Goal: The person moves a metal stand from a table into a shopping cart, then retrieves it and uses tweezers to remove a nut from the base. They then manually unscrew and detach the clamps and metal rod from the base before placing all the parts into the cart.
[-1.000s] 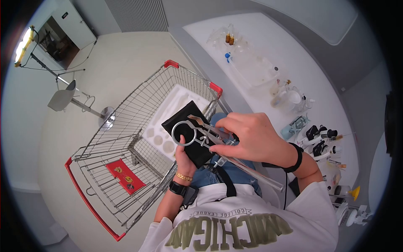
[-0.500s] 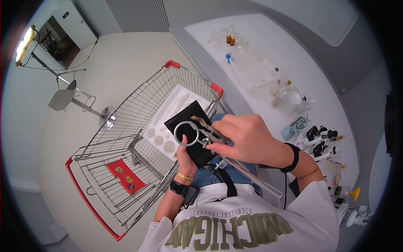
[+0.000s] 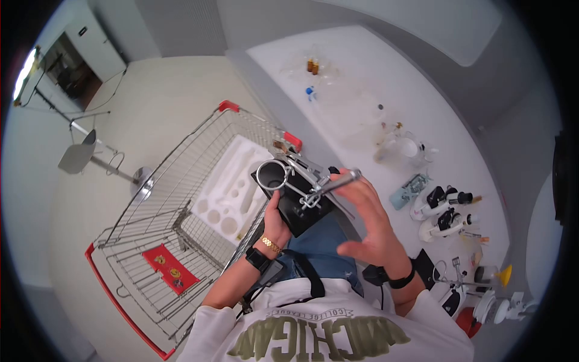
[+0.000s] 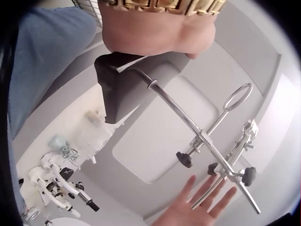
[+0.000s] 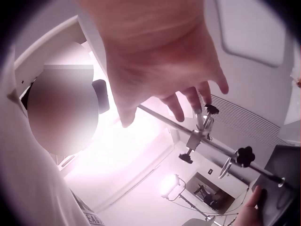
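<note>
In the head view, my left hand [image 3: 276, 226] grips the edge of a retort stand's black base [image 3: 301, 214], thumb on top. The stand's rod [image 4: 176, 109] rises from the base toward the head camera. A metal ring [image 4: 251, 92] and a clamp [image 4: 249, 131] are fixed along it, with black screw knobs [image 4: 184, 159]. My right hand [image 3: 373, 223] is beside the rod's free end, fingers straight and spread, holding nothing. The right wrist view shows its fingers [image 5: 175, 109] overlapping the rod.
A shopping cart [image 3: 172, 301] stands at the left with a white foam tray [image 3: 232, 181] in it. Along the right, a white table [image 3: 356, 142] bears microscopes [image 3: 431, 205], brown bottles [image 3: 312, 66], glassware and a yellow funnel [image 3: 505, 276]. A stool [image 3: 78, 157] is farther left.
My right hand has let go of the stand's clamp fittings, spread its fingers and drawn back. The stand has been tilted so its rod points more toward the head camera. The head view has shifted slightly.
</note>
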Demonstrator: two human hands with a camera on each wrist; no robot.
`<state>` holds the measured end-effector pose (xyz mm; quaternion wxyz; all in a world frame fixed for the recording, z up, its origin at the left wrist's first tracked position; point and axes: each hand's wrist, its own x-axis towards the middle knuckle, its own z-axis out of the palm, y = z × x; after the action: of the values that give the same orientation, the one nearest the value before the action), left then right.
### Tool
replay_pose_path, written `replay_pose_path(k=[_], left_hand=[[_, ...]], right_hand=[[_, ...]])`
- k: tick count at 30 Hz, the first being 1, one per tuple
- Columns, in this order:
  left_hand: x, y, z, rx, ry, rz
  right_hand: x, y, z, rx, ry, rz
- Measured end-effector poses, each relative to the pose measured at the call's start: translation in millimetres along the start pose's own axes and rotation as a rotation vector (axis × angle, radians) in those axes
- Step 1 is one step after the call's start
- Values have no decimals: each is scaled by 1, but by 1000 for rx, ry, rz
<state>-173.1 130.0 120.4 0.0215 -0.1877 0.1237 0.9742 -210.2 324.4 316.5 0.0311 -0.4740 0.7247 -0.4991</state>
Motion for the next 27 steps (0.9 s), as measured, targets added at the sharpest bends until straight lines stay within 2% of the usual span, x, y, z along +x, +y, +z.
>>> replay_pose_path(k=[1, 2, 3, 5, 6, 7, 9, 10, 11, 13, 15, 16, 17, 19, 20, 22, 23, 25, 26, 27], left_hand=[[14, -9, 0, -8, 4, -13], [25, -19, 2, 0, -4, -40], [36, -28, 4, -34, -17, -63], [55, -46, 8, -68, -35, -103], [62, -55, 8, -36, -19, -108], [68, -63, 6, -6, -2, -108], [80, -73, 4, -12, -34, -166], [86, -79, 6, 44, 3, -215], [92, -85, 3, 102, 44, -264], [116, -89, -18, 198, 18, -313], [128, -84, -28, 733, 66, -430], [119, -72, -5, 915, 136, -493], [122, -66, -8, 906, 133, -500], [128, -54, -13, 1300, 101, -444], [133, -49, -22, 1296, 98, -453], [141, -47, -35, 1278, -13, -8], [138, -45, -19, 1280, -16, -21], [135, -35, 19, 1318, -147, 214], [136, -33, 34, 1316, -148, 207], [137, -33, 48, 1328, -249, 260]], right_hand=[[-4, 3, 3, -14, 134, 39], [-8, 9, 6, 242, 233, 113], [-6, 11, 4, 227, 253, 123], [4, 14, 1, 501, 437, 125], [15, 11, 5, 517, 579, 103], [10, 22, 0, 507, 588, 110], [-1, 53, -8, 704, 646, 238], [15, 50, -7, 629, 832, 189], [13, 57, -11, 625, 833, 196], [6, 81, -16, 654, 912, 150], [-2, 100, -16, 651, 939, 158], [-8, 110, -15, 654, 959, 185], [-14, 119, -14, 657, 980, 213], [-27, 134, -12, 668, 1022, 225], [-31, 139, -12, 689, 1068, 232], [-35, 144, -15, 666, 1064, 245], [-38, 147, -16, 647, 1055, 249], [-42, 152, -20, 644, 1037, 266], [-44, 155, -23, 644, 1008, 274], [-47, 158, -25, 642, 1010, 278]])
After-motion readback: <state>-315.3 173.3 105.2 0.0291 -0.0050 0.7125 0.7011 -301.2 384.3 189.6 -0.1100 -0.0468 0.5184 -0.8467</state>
